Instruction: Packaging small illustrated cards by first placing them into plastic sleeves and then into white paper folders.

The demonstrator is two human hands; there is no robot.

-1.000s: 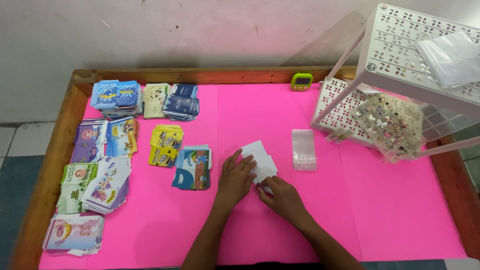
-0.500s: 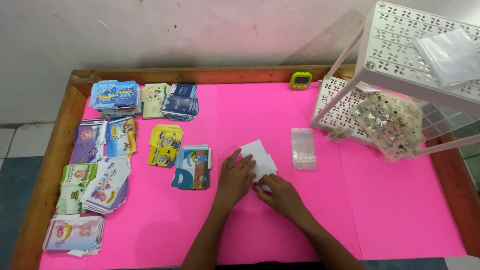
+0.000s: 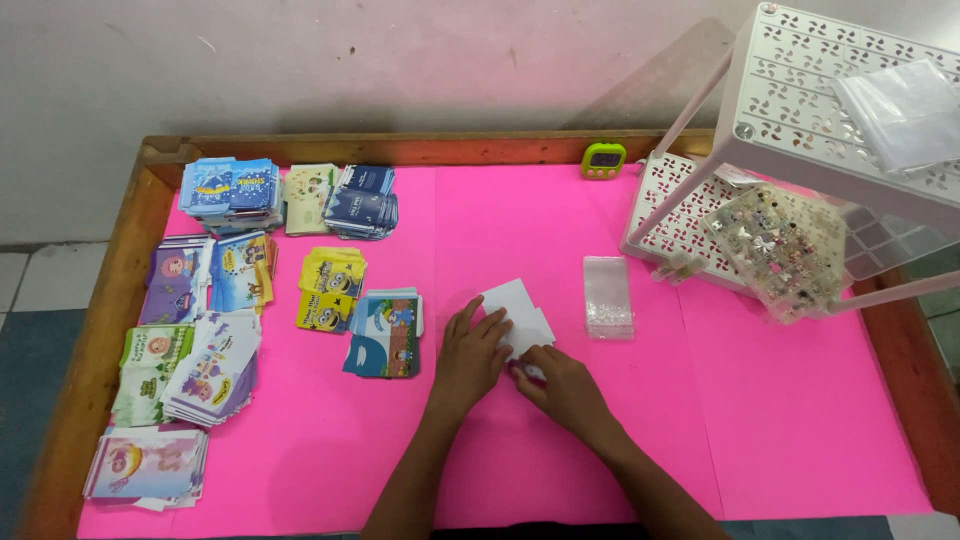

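On the pink bench [image 3: 800, 420], seen from the head camera, both hands meet over a small white card [image 3: 517, 312] that lies flat near the middle. The left hand [image 3: 470, 355] rests on the card's near-left part, palm down and fingers spread, pinning it rather than gripping it. The right hand [image 3: 562, 385] sits just beside it at the card's near edge, fingertips curled in; something small may be pinched there, but I cannot tell. The step in hand looks like fixing a small piece onto the card, so the next move calls for a steady press and a fine fingertip hold.

Just right of the card lies a small clear bag [image 3: 608, 297], flat, with tiny pale bits inside. Further right stands a white lattice rack [image 3: 800, 110]: its top shelf carries a stack of clear bags [image 3: 905, 105], and its lower shelf a clear compartment box [image 3: 780, 250], tilted, full of small decorated pieces. A green timer [image 3: 603, 160] sits at the far edge. Stacks of printed cartoon cards [image 3: 383, 333] fill the left side, well apart from the rack.
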